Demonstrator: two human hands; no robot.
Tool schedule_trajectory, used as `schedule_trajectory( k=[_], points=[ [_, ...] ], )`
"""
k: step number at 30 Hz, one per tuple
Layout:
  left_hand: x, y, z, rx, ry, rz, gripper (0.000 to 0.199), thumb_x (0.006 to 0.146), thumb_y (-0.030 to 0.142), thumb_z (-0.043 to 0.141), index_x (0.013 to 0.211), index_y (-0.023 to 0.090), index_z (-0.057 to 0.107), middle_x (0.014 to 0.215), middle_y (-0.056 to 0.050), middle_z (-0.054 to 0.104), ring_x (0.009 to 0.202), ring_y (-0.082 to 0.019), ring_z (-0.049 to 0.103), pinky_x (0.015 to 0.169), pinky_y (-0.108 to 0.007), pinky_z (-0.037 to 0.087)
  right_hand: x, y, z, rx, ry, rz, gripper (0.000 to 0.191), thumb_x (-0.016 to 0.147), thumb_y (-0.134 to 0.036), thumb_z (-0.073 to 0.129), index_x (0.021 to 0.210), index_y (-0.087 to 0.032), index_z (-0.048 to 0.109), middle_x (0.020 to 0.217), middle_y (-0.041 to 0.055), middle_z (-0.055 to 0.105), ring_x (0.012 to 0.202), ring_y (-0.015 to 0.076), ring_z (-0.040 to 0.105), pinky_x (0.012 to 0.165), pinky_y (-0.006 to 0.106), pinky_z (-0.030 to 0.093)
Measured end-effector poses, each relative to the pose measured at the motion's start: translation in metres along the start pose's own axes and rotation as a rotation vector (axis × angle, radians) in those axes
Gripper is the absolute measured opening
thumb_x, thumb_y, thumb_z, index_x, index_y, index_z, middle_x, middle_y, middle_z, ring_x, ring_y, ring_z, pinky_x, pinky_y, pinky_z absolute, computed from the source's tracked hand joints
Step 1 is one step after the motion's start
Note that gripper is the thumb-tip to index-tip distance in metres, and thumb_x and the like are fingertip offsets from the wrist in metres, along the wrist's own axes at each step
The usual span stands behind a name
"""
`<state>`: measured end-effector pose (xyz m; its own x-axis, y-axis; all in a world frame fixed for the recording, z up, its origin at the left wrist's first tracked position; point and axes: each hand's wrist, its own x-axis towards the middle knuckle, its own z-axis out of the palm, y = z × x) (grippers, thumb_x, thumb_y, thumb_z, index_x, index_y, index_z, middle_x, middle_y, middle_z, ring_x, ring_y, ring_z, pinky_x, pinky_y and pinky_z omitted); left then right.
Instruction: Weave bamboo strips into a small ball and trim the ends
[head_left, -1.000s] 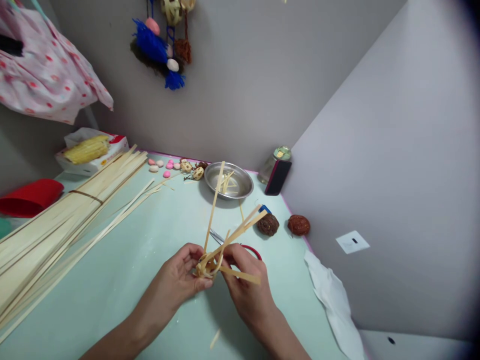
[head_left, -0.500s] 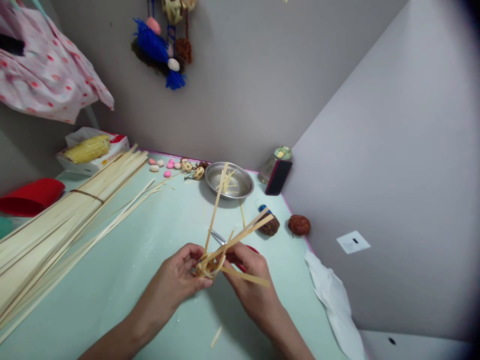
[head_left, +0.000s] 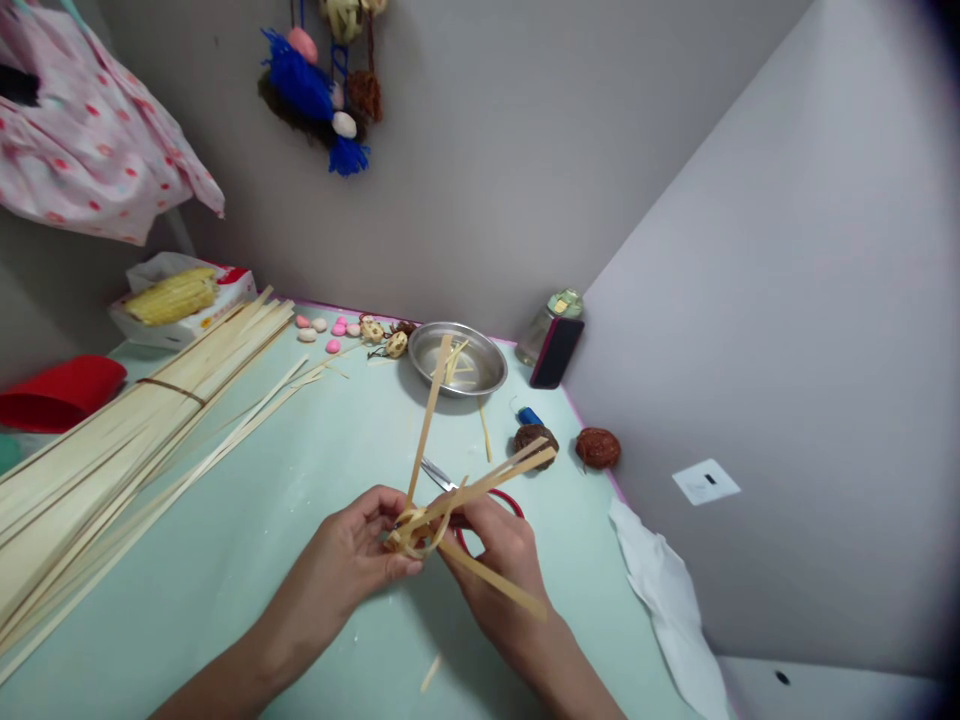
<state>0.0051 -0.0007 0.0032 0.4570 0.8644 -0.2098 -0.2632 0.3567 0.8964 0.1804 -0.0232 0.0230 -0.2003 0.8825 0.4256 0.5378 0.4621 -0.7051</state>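
Between my hands is a small woven ball of pale flat strips (head_left: 415, 532), with several long strip ends sticking out up, right and down-right. My left hand (head_left: 367, 545) pinches the ball from the left with thumb and fingers. On its right side, my right hand (head_left: 495, 550) closes its fingers on the strips; the fingertips are partly hidden behind them. Scissors with red handles (head_left: 510, 500) lie on the table just beyond my right hand, their blades pointing up-left. A short cut strip (head_left: 430, 673) lies on the table below.
A metal bowl (head_left: 491, 375) holding strip pieces stands at the back. On the left lies a tied bundle of long strips (head_left: 97, 440). Pink and white beads (head_left: 334, 346), a phone (head_left: 557, 352) against a jar (head_left: 534, 330), blue thread (head_left: 529, 416), brown balls (head_left: 598, 448) and white tissue (head_left: 664, 600) lie around.
The protruding strip ends have tipped lower, and my right hand has turned slightly. More of the red scissor handles shows now. My left hand stays nearly in place.
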Motion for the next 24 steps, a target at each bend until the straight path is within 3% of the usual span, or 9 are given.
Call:
schedule_trajectory(
  k=[9,20,24],
  points=[
    [-0.0015,0.0003,-0.0019,0.012,-0.002,-0.001,0.026,0.066,0.014,0.079,0.085,0.022,0.062,0.085,0.0,0.067,0.089,-0.021,0.063,0.082,-0.029,0.047,-0.0009,-0.0012,0.005,-0.113,0.054,-0.097,0.011,0.093,-0.013,0.055,0.097,-0.02,0.061,0.084,0.0036,0.07,0.07,0.0144,0.066,0.063,0.023,0.051],
    [-0.0018,-0.001,0.0016,0.056,0.018,-0.016,0.024,0.066,0.014,0.077,0.082,0.021,0.061,0.082,0.001,0.066,0.086,-0.02,0.061,0.08,-0.028,0.046,0.0022,-0.0062,-0.0018,-0.054,-0.066,0.16,0.01,0.092,-0.016,0.057,0.085,-0.02,0.064,0.077,0.001,0.07,0.065,0.0135,0.063,0.058,0.021,0.046],
    [-0.0019,0.0018,0.0028,0.056,0.028,-0.027,0.024,0.064,0.016,0.078,0.081,0.021,0.061,0.081,0.0,0.067,0.087,-0.021,0.063,0.08,-0.03,0.047,0.0012,-0.0065,-0.0003,-0.046,-0.05,0.146,0.01,0.091,-0.015,0.056,0.087,-0.02,0.064,0.078,0.0013,0.07,0.067,0.0141,0.064,0.059,0.021,0.047]
  ],
)
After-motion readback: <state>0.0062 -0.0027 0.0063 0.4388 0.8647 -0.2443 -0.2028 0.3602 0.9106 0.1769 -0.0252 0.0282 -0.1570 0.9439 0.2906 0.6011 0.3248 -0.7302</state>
